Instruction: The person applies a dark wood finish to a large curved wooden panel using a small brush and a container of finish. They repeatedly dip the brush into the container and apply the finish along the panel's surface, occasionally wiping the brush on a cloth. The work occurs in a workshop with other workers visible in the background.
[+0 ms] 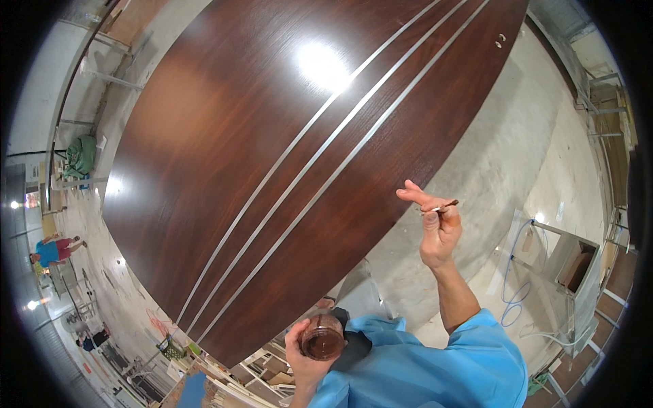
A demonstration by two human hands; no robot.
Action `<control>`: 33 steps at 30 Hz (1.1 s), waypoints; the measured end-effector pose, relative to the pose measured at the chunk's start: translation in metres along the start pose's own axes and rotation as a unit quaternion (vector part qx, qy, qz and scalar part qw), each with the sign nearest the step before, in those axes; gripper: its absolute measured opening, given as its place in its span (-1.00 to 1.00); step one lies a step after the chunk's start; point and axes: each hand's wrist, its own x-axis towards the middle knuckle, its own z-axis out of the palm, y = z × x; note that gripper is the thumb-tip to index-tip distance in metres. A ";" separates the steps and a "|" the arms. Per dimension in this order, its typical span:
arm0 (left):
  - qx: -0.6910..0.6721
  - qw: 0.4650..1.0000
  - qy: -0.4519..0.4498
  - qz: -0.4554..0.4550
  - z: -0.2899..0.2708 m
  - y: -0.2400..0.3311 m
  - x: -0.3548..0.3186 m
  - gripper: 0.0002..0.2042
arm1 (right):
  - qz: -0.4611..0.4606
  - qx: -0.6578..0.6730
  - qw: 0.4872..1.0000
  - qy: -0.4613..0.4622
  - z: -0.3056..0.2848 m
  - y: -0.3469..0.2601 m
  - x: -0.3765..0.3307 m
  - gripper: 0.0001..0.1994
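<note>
Fingers of the right hand (441, 234) are nearly closed, pinching a thin brown-tipped stick (449, 204), with two fingertips stretched across the near edge of a broad dark wood-grained panel (204, 136); whether they touch, I can't tell. That panel spreads left and ahead of them, long axis slanting near-left to far-right, three pale metal strips (332, 138) running along it. Back and left of those fingers, the left hand (304, 364) wraps a clear jar (326, 321), dark brown liquid (322, 347) inside!

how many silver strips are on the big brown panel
3: a left strip, a middle strip and a right strip, side by side along the brown panel; their top ends leave the view.
</note>
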 end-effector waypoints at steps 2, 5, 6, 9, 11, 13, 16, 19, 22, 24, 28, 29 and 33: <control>0.037 0.999 0.001 0.002 0.007 0.006 0.009 -0.03 | 0.005 -0.023 0.999 -0.022 0.001 0.015 0.019 -0.81; 0.092 0.996 0.006 0.004 0.012 0.015 0.022 -0.02 | 0.003 -0.002 0.999 -0.047 0.008 0.033 0.044 -0.83; 0.101 0.995 0.010 -0.001 0.012 0.017 0.026 -0.01 | 0.012 -0.008 0.998 -0.058 0.011 0.039 0.051 -0.83; 0.098 0.995 0.032 -0.011 0.011 0.017 0.034 0.00 | 0.009 -0.005 0.995 -0.095 0.019 0.060 0.069 -0.85; 0.105 0.994 0.033 -0.018 0.018 0.014 0.030 0.01 | -0.009 0.012 0.993 -0.119 0.020 0.071 0.075 -0.85; 0.083 0.994 0.053 -0.037 0.022 0.011 0.029 0.01 | 0.010 -0.006 0.990 -0.140 0.023 0.081 0.079 -0.85; 0.060 0.994 0.082 -0.049 0.027 0.007 0.027 0.01 | 0.007 -0.031 0.986 -0.161 0.028 0.086 0.082 -0.83; 0.101 0.992 0.076 -0.004 0.018 0.003 0.029 -0.01 | 0.006 -0.059 0.982 -0.181 0.037 0.084 0.083 -0.86; 0.102 0.992 0.079 -0.014 0.014 -0.003 0.026 0.00 | -0.003 -0.090 0.974 -0.208 0.046 0.076 0.083 -0.93; 0.095 0.992 0.084 -0.024 0.014 -0.010 0.023 -0.01 | -0.014 -0.106 0.967 -0.231 0.051 0.073 0.080 -0.96; 0.005 0.992 0.092 -0.084 0.013 -0.016 0.012 0.00 | -0.007 -0.097 0.961 -0.259 0.060 0.067 0.067 -0.96; 0.017 0.993 0.088 -0.076 0.011 -0.017 0.010 0.00 | 0.001 -0.090 0.960 -0.264 0.062 0.065 0.063 -0.96; -0.002 0.994 0.091 -0.052 0.010 -0.022 0.003 0.01 | -0.003 -0.095 0.962 -0.255 0.062 0.064 0.060 -0.93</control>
